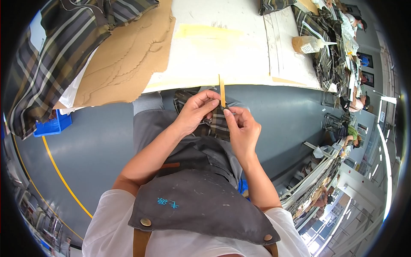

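Plaid fabric piece [219, 124], small, dark with grey and tan stripes, sits mid-frame, held up in front of your apron [201, 201], just below the bench edge [239, 81]. Your left hand [195, 112] is pinched shut on its upper left corner, fingers curled over the top. Your right hand [242, 128] clamps the right edge, thumb and fingertips pressed on the cloth. A thin wooden stick [221, 91] stands upright between the two hands, its lower end at the fabric; which hand grips it, you cannot tell from here.

Step, by my read: you're working the stick into or along a fold of the piece, likely turning or pushing out a corner. Next move calls for a firm pinch on the cloth with one hand and a controlled push of the stick, kept in line with the fold so it doesn't poke through.

Around it: larger plaid fabric [55, 55] heaped at upper left over a tan paper pattern sheet [128, 55] with a ragged edge. White bench cover [222, 47] upper centre, with a yellowish band across it. Blue plastic bin [53, 125] at left, under the bench. Plastic squeeze bottle [307, 44] lying upper right, pale tan contents, white label with small print, too small to read. More plaid pieces [329, 55] stacked far upper right. Grey floor [94, 145] with a yellow curved line [60, 175] at lower left. Small turquoise marks on the apron bib.
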### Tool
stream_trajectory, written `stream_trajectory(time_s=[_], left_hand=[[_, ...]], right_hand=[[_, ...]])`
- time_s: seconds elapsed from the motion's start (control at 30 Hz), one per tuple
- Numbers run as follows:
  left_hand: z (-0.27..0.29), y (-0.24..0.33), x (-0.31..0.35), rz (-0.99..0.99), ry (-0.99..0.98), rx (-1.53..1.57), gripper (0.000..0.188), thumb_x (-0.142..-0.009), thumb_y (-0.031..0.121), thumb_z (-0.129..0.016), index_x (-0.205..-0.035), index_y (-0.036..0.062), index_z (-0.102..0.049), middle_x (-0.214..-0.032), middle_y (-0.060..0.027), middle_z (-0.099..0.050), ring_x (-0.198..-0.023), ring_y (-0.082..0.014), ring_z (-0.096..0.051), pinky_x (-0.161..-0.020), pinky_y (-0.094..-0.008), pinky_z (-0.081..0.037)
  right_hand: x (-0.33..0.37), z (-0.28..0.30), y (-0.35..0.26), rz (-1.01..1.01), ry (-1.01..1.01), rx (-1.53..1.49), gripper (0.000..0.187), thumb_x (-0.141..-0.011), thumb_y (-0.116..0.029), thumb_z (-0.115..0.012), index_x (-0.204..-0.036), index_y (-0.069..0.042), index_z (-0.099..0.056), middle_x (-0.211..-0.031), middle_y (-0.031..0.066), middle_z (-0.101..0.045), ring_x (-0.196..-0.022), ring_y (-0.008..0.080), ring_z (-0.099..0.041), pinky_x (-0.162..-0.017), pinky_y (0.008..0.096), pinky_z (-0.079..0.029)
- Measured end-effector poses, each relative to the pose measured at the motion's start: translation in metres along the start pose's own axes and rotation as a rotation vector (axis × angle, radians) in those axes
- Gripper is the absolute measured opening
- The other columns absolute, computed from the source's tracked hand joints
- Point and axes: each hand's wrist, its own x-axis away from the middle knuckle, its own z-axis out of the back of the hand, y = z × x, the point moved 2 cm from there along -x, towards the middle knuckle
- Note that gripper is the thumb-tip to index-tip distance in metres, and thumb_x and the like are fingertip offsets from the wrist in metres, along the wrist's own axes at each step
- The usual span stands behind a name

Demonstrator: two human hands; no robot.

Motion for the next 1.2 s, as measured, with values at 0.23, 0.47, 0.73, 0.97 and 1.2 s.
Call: stream_trajectory(time_s=[0.23,0.47,0.73,0.97,1.2], left_hand=[[-0.004,0.008,0.001,-0.022,0.060,-0.066,0.017,-0.089,0.012,-0.053,-0.104,0.0045,-0.058,-0.089,0.0016,-0.055,-0.075,-0.0058,-0.048,-0.062,-0.0204,-0.041],[0.005,0.007,0.002,-0.122,0.035,-0.184,0.014,-0.089,0.013,-0.054,-0.098,0.0042,-0.062,-0.080,0.0038,-0.053,-0.069,-0.0042,-0.045,-0.058,-0.0179,-0.037],[0.003,0.000,0.003,-0.010,-0.027,-0.149,0.013,-0.090,0.010,-0.052,-0.098,0.0037,-0.059,-0.086,0.0037,-0.053,-0.070,-0.0039,-0.045,-0.059,-0.0190,-0.038],[0.007,-0.004,0.005,0.026,0.053,0.059,0.012,-0.089,0.011,-0.053,-0.098,0.0051,-0.059,-0.087,0.0029,-0.055,-0.070,-0.0040,-0.046,-0.060,-0.0199,-0.039],[-0.003,0.002,0.002,0.011,-0.016,-0.090,0.013,-0.089,0.009,-0.053,-0.100,0.0044,-0.058,-0.088,0.0021,-0.056,-0.069,-0.0033,-0.046,-0.056,-0.0186,-0.039]], right_hand=[[-0.005,-0.001,-0.001,0.361,0.134,0.047,0.007,-0.076,-0.004,-0.067,-0.078,-0.002,-0.061,-0.069,0.0051,-0.057,-0.049,0.0094,-0.047,-0.045,0.0222,-0.039],[-0.001,-0.006,-0.001,0.311,0.090,0.006,0.007,-0.077,-0.004,-0.064,-0.081,-0.002,-0.058,-0.072,0.0089,-0.060,-0.052,0.0177,-0.056,-0.047,0.0276,-0.043],[-0.001,-0.004,0.002,0.308,0.113,0.166,0.009,-0.080,-0.007,-0.062,-0.087,-0.004,-0.057,-0.065,0.0108,-0.060,-0.052,0.0185,-0.059,-0.047,0.0284,-0.045],[0.000,-0.011,0.004,0.240,0.049,0.068,0.011,-0.081,-0.008,-0.063,-0.088,-0.003,-0.056,-0.060,0.0081,-0.059,-0.048,0.0142,-0.056,-0.046,0.0271,-0.044],[0.000,-0.006,0.007,0.231,0.121,0.045,0.009,-0.081,-0.006,-0.063,-0.086,-0.003,-0.057,-0.061,0.0067,-0.058,-0.047,0.0094,-0.052,-0.045,0.0228,-0.041]])
